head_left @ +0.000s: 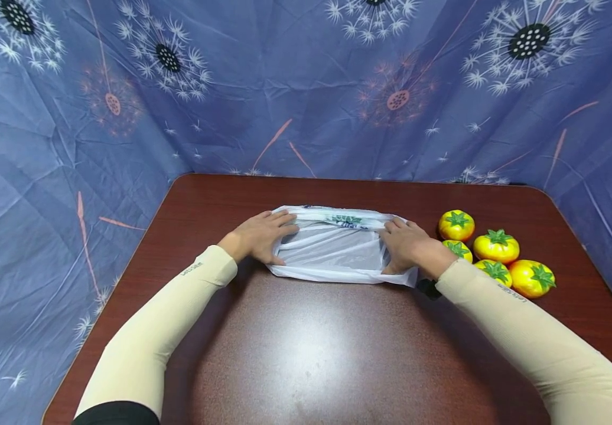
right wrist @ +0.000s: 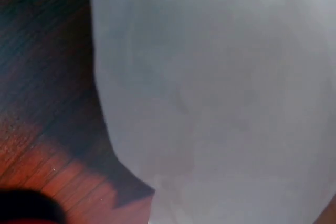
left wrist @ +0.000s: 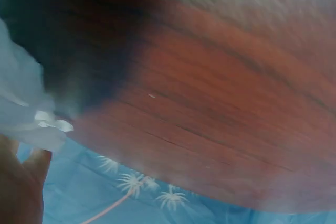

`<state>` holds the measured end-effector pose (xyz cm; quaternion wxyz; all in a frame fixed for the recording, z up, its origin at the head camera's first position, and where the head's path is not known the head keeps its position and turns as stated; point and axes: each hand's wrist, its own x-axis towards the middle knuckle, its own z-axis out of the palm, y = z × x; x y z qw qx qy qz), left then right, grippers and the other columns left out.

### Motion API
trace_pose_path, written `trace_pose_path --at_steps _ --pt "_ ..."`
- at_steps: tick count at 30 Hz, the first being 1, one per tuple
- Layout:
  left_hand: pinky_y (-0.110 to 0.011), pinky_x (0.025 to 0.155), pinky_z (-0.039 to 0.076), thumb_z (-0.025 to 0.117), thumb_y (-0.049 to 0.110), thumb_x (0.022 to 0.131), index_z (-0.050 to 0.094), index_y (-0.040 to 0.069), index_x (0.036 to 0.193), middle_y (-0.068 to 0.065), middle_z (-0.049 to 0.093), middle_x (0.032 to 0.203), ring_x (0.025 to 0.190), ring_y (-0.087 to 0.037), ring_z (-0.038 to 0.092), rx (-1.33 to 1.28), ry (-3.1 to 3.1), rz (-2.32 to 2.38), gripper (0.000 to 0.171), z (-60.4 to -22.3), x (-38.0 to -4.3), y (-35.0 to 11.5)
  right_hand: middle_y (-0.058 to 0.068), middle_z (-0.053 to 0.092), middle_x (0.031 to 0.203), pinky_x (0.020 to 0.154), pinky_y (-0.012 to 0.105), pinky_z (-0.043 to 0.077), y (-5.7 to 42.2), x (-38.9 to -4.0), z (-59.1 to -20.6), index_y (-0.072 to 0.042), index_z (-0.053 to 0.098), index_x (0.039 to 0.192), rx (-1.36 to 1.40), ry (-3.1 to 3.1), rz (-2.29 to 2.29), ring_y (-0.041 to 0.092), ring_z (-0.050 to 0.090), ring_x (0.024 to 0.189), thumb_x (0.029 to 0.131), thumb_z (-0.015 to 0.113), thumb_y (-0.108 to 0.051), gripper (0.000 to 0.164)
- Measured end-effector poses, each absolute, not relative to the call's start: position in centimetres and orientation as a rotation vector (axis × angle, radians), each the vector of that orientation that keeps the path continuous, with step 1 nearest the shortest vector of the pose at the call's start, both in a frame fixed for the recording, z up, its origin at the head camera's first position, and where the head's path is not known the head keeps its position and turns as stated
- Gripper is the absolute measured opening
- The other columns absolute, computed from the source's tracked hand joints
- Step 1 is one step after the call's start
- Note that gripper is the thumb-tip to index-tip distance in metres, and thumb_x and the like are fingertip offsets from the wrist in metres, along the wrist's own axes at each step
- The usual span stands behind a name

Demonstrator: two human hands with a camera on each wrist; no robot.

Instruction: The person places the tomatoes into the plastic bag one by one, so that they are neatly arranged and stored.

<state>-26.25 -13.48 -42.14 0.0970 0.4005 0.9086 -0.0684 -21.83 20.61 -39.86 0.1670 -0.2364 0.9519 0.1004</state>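
A white plastic bag (head_left: 332, 274) with green and blue print lies with its wide mouth facing up. At its left end my left hand (head_left: 260, 236) touches the bag, fingers spread and thumb apart at the near rim. My right hand (head_left: 406, 245) spreads its fingers and thumb across the right end in the same way. In the left wrist view, part of the left hand (left wrist: 21, 182) shows beside white plastic (left wrist: 23, 98). White plastic (right wrist: 210, 93) fills most of the right wrist view and hides the right hand's fingers.
Several yellow-orange persimmon-like fruits with green tops (head_left: 496, 246) sit on the brown table (head_left: 306, 348), right of the bag and close to the right forearm. A blue dandelion-patterned cloth (head_left: 285, 88) hangs behind the table's far edge.
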Motion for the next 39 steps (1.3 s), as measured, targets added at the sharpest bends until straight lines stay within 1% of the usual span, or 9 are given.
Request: trace_pose_path --at_steps 5,10,15,20,24,29,31,35,39 --pt "-0.054 0.123 0.024 0.076 0.057 0.077 0.043 0.02 0.15 -0.007 0.033 0.162 0.152 -0.031 0.028 1.231 2.691 -0.173 0.088 -41.7 -25.9 -12.9 0.022 0.04 0.153 0.113 0.064 0.031 20.8 -22.1 -39.9 -0.003 0.053 0.138 -0.855 2.798 0.219 0.042 0.035 0.142 0.072 0.081 -0.055 0.089" --pt "-0.055 0.124 0.019 0.075 0.052 0.079 0.039 0.022 0.152 -0.005 0.026 0.165 0.155 -0.029 0.021 1.097 2.636 -0.214 0.087 -41.3 -25.9 -12.6 0.015 0.043 0.153 0.112 0.067 0.032 20.8 -22.8 -40.1 -0.009 0.057 0.136 -0.948 2.783 0.187 0.04 0.035 0.143 0.075 0.08 -0.052 0.079" --pt "-0.053 0.126 0.015 0.076 0.052 0.079 0.038 0.022 0.153 -0.006 0.022 0.166 0.156 -0.029 0.015 1.079 2.622 -0.201 0.088 -41.5 -26.1 -12.7 0.013 0.046 0.152 0.109 0.065 0.036 21.1 -23.1 -40.5 -0.008 0.056 0.14 -0.986 2.75 0.222 0.039 0.038 0.142 0.078 0.079 -0.045 0.076" --pt "-0.053 0.125 0.016 0.077 0.059 0.075 0.044 0.023 0.149 -0.007 0.025 0.164 0.155 -0.032 0.015 1.196 2.702 -0.27 0.088 -41.8 -26.2 -13.1 0.013 0.046 0.152 0.107 0.064 0.038 21.1 -23.1 -40.7 -0.007 0.056 0.139 -1.01 2.735 0.22 0.038 0.04 0.141 0.078 0.078 -0.042 0.075" --pt "-0.054 0.123 0.022 0.079 0.062 0.069 0.054 0.022 0.141 -0.008 0.031 0.162 0.154 -0.032 0.021 1.377 2.788 -0.299 0.086 -41.9 -26.2 -13.4 0.014 0.045 0.153 0.109 0.065 0.037 21.1 -23.0 -40.5 -0.006 0.055 0.139 -0.966 2.718 0.211 0.042 0.038 0.142 0.077 0.078 -0.041 0.075" --pt "-0.051 0.125 0.016 0.077 0.068 0.066 0.055 0.022 0.14 -0.006 0.031 0.162 0.155 -0.031 0.019 1.519 2.857 -0.358 0.09 -41.9 -26.4 -13.3 0.015 0.042 0.155 0.112 0.065 0.033 21.2 -22.8 -40.1 -0.006 0.052 0.142 -0.917 2.7 0.197 0.042 0.036 0.143 0.077 0.078 -0.04 0.077" --pt "-0.051 0.126 0.016 0.075 0.069 0.068 0.052 0.021 0.143 -0.006 0.029 0.164 0.155 -0.032 0.018 1.491 2.847 -0.365 0.091 -41.9 -26.6 -13.3 0.015 0.042 0.155 0.112 0.065 0.033 21.2 -22.8 -40.0 -0.005 0.053 0.141 -0.918 2.705 0.199 0.042 0.036 0.143 0.077 0.078 -0.04 0.078" --pt "-0.049 0.126 0.018 0.07 0.067 0.076 0.045 0.021 0.149 -0.008 0.024 0.166 0.155 -0.031 0.018 1.281 2.758 -0.215 0.09 -42.4 -26.9 -13.9 0.015 0.043 0.154 0.109 0.066 0.036 21.3 -22.7 -40.2 -0.005 0.053 0.14 -0.91 2.713 0.16 0.041 0.037 0.142 0.076 0.08 -0.038 0.077" --pt "-0.048 0.126 0.017 0.071 0.062 0.079 0.041 0.02 0.151 -0.009 0.024 0.166 0.156 -0.027 0.018 1.146 2.708 -0.063 0.089 -42.8 -26.9 -14.5 0.015 0.035 0.159 0.101 0.07 0.041 21.3 -22.7 -40.2 -0.003 0.045 0.146 -0.806 2.682 0.145 0.041 0.032 0.145 0.078 0.079 -0.039 0.084"
